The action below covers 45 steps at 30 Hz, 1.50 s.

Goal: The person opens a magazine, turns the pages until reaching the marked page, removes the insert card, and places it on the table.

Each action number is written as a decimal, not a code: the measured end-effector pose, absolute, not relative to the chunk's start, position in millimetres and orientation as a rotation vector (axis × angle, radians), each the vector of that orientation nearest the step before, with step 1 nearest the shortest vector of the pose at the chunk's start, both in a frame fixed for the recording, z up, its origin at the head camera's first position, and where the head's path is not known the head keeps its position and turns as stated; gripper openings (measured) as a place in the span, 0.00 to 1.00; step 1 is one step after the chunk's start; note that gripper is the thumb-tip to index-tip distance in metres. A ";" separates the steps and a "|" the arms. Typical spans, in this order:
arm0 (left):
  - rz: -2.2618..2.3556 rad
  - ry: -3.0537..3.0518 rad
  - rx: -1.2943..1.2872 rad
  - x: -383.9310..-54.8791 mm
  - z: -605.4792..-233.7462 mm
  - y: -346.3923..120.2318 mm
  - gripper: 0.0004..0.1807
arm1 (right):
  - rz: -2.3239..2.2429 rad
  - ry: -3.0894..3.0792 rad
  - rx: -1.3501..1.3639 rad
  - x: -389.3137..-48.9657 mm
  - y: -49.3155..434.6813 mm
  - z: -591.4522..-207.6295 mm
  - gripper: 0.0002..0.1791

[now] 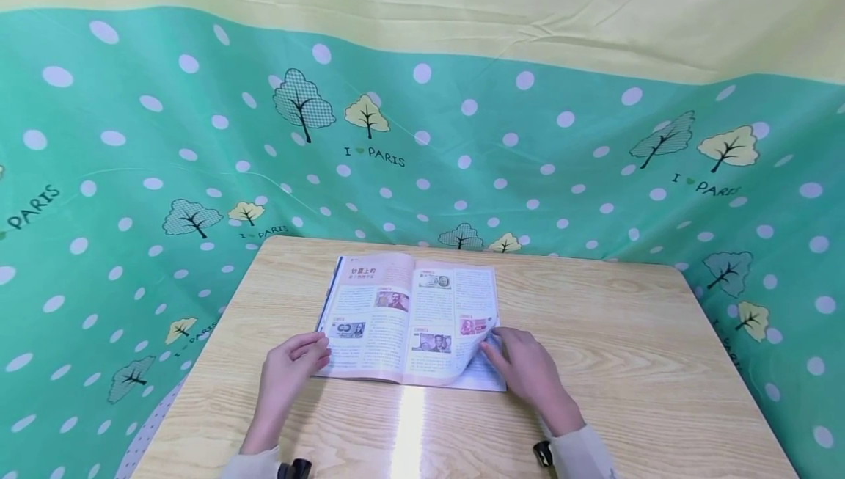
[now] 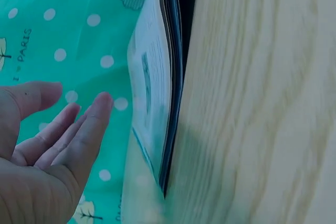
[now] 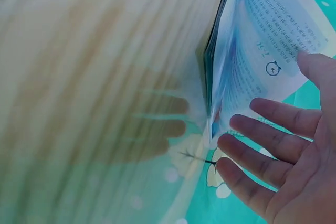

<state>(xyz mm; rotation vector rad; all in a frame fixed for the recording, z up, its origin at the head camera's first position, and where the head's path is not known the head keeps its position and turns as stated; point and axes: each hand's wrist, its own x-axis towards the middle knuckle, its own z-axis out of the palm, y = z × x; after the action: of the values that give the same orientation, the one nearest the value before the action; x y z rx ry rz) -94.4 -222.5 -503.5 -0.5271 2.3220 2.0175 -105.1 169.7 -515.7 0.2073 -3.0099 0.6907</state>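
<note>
An open magazine [image 1: 383, 358] lies on the wooden table, its two pages showing Chinese text and small pictures of banknotes. My left hand [image 1: 290, 365] is beside the left page's lower edge; in the left wrist view its fingers [image 2: 94, 124] are extended and hold nothing. My right hand [image 1: 528, 369] is at the lower right corner, where the right-hand page [image 1: 477, 347] curves up off the sheets under it. In the right wrist view the thumb touches this raised page [image 3: 273, 19], while the other fingers [image 3: 273, 137] are straight and spread apart.
The pale wooden table [image 1: 627, 347] extends to both sides of the magazine and in front of it. A green curtain [image 1: 462, 171] with white dots and printed trees hangs behind and around the table. Each wrist carries a black strap device [image 1: 543, 454].
</note>
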 end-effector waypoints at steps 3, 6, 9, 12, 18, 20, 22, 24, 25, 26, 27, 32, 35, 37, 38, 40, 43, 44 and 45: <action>2.040 2.297 -0.480 -97.1 -503.5 -212.6 0.16 | 0.725 -3.008 0.239 -106.1 166.3 -514.8 0.31; 2.077 2.257 -0.444 -100.0 -503.6 -202.4 0.16 | 0.735 -2.991 0.277 -106.8 163.2 -513.6 0.31; 2.122 2.199 -0.404 -102.5 -503.0 -192.2 0.17 | 0.735 -2.967 0.325 -107.8 159.7 -512.7 0.32; 2.152 2.149 -0.344 -105.2 -501.8 -181.4 0.19 | 0.728 -2.953 0.387 -109.5 154.5 -512.6 0.33; 2.163 2.106 -0.195 -109.0 -499.1 -159.6 0.21 | 0.697 -2.948 0.535 -112.5 140.0 -512.4 0.37; 2.170 2.077 -0.143 -109.9 -499.3 -153.6 0.22 | 0.705 -2.953 0.566 -113.6 135.0 -512.6 0.38; 2.180 2.037 -0.091 -110.4 -500.1 -148.6 0.23 | 0.727 -2.953 0.595 -114.6 130.4 -512.2 0.39; 2.186 1.994 -0.047 -110.2 -500.8 -144.3 0.24 | 0.737 -2.963 0.615 -115.2 126.5 -511.8 0.39; 2.189 1.973 -0.031 -109.8 -501.2 -142.4 0.24 | 0.739 -2.962 0.627 -115.3 124.8 -511.6 0.39; 2.189 1.958 -0.018 -109.4 -501.5 -140.7 0.25 | 0.737 -2.966 0.634 -115.4 123.3 -511.6 0.38; 2.191 1.943 -0.003 -109.2 -502.3 -139.1 0.25 | 0.738 -2.968 0.641 -115.5 121.9 -511.4 0.38; 2.183 1.910 0.006 -106.9 -504.8 -131.6 0.23 | 0.711 -2.989 0.656 -115.8 117.1 -510.1 0.36; 2.184 1.901 -0.012 -105.4 -507.4 -127.8 0.21 | 0.691 -2.994 0.672 -115.9 114.9 -509.0 0.35; 2.188 1.903 -0.022 -104.9 -509.5 -125.7 0.20 | 0.674 -2.991 0.687 -115.9 113.6 -508.5 0.34; 2.190 1.906 -0.026 -104.8 -510.6 -125.0 0.20 | 0.667 -2.989 0.693 -116.1 113.0 -508.2 0.34; 2.191 1.922 -0.028 -104.5 -511.9 -123.7 0.19 | 0.657 -2.978 0.709 -116.0 112.1 -507.5 0.33; 2.195 1.938 -0.045 -104.3 -512.4 -122.4 0.18 | 0.650 -2.967 0.724 -115.6 111.2 -506.5 0.32; 2.195 1.942 -0.051 -104.2 -512.4 -122.1 0.18 | 0.648 -2.965 0.726 -115.6 111.0 -506.2 0.31; 2.195 1.946 -0.054 -104.1 -512.3 -121.9 0.18 | 0.643 -2.966 0.726 -115.6 110.7 -506.1 0.31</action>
<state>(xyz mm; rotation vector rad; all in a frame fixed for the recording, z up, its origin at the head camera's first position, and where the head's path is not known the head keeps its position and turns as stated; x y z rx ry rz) -104.1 -121.9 -512.3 -0.0536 1.9458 2.1955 -115.6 110.7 -506.1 0.7262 -2.9660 0.6431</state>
